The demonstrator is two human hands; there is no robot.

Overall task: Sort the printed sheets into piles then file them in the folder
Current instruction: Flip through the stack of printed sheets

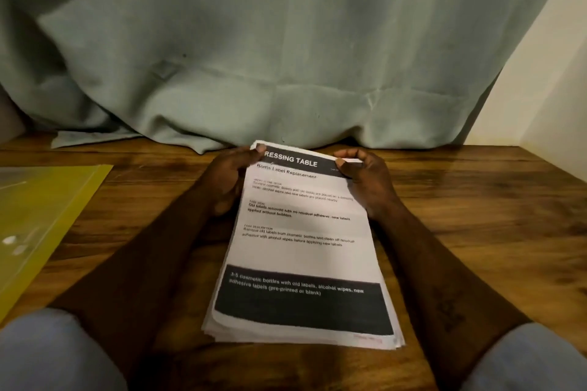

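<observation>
Sorting seems unstarted: the printed sheets point(298, 232) lie stacked on the desk point(476, 216), far corners pinched by fingers point(349, 154) of the left hand point(227, 182) and right hand point(368, 182). Next: separate the top sheet alone.

Pale green curtain point(286, 41) drapes onto wooden table point(476, 200).

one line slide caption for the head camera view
The left hand and right hand hold the far corners of a stack of printed sheets on a wooden table, yellow folder at left.
</observation>
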